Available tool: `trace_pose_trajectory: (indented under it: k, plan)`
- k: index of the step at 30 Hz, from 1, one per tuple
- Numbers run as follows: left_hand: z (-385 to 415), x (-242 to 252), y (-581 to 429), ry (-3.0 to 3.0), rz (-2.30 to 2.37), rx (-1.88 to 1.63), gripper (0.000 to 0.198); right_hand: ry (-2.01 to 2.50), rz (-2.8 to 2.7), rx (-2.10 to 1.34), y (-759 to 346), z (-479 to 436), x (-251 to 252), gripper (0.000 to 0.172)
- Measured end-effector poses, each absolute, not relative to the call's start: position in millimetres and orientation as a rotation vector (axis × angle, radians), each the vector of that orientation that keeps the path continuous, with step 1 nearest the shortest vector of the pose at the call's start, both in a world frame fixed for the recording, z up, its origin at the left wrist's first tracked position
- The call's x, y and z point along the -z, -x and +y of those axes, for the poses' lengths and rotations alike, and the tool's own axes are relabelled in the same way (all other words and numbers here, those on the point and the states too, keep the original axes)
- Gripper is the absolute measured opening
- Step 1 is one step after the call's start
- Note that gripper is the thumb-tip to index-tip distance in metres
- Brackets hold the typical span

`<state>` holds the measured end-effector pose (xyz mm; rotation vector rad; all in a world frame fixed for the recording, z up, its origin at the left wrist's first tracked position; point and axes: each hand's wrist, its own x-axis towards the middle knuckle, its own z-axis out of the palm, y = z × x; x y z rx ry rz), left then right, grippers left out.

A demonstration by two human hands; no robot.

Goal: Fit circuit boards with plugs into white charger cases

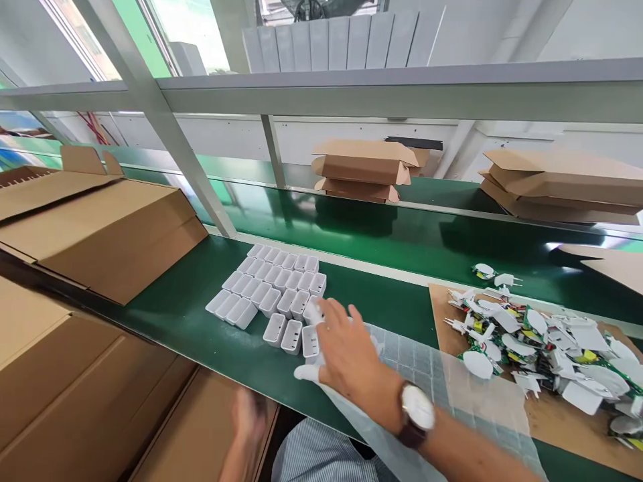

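Observation:
My right hand (346, 348), with a watch on its wrist, reaches palm down over the near right end of a block of small white plastic housings (271, 278). Its thumb is spread from the fingers, and white covers the thumb tip and a fingertip. The fingers are at the nearest housings, such as the white housing (310, 341); the hand hides part of them. Under the wrist lies a translucent plastic sheet (416, 361) with a grid of squares. My left hand (248, 415) is low, below the table's near edge, in front of a cardboard box, and smeared by motion.
A heap of white plug parts with green circuit boards (542, 341) lies on a cardboard sheet (557, 418) at right. Cardboard boxes (100, 227) stand at left. Folded cartons (366, 167) rest beyond the green belt (321, 217). A metal frame post (171, 134) slants down at the back.

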<state>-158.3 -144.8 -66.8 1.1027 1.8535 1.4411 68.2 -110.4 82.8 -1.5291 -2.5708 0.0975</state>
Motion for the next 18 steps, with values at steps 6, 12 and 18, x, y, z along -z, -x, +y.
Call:
trace_pose_trajectory:
  k: [6, 12, 18]
  plan:
    - [-172.5, 9.2, 183.9, -1.651, 1.917, -1.653, 0.022, 1.728, -2.502, -0.421, -120.0, -150.3, -73.6, 0.045]
    - [-103.4, -42.9, 100.1, -2.729, 1.472, -0.960, 0.046, 1.711, -2.609, -0.482, -92.9, -152.2, -55.6, 0.031]
    - [-80.1, -37.0, 76.8, -2.868, 1.395, -0.851, 0.022, 1.608, -2.624, -0.400, -99.5, -155.2, -49.3, 0.028]
